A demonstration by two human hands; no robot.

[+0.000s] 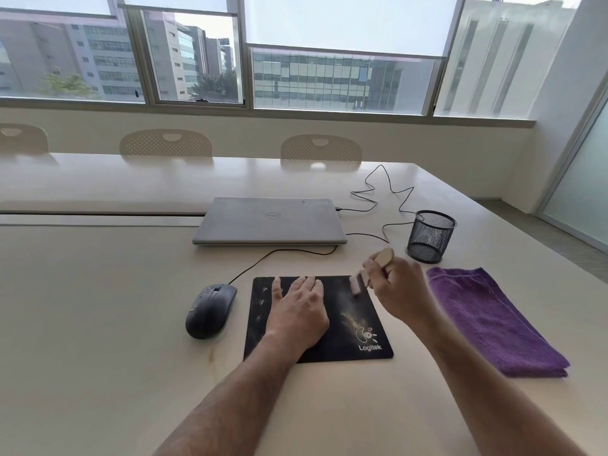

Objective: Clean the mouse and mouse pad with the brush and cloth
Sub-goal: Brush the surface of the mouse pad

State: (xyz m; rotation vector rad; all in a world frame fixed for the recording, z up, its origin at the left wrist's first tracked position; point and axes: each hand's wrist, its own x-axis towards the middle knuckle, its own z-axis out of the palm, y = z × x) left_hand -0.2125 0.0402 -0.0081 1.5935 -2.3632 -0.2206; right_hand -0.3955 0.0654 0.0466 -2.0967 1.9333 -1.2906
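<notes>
The brush point(368, 271) is gripped by its wooden handle in the right hand point(399, 291), bristles touching the far right of the mouse pad point(362, 324). The thin, limp pad is pinned by the flat, spread left hand point(297, 311); light strokes should suffice.

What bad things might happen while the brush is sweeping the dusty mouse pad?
1. The brush in the right hand sweeps near the far right corner of the mouse pad; dust may land on the purple cloth beside it, dirtying it before wiping.
2. If the left hand pressing the pad lifts, the pad may slide.
3. The mouse looks dusty and could be forgotten.
</notes>
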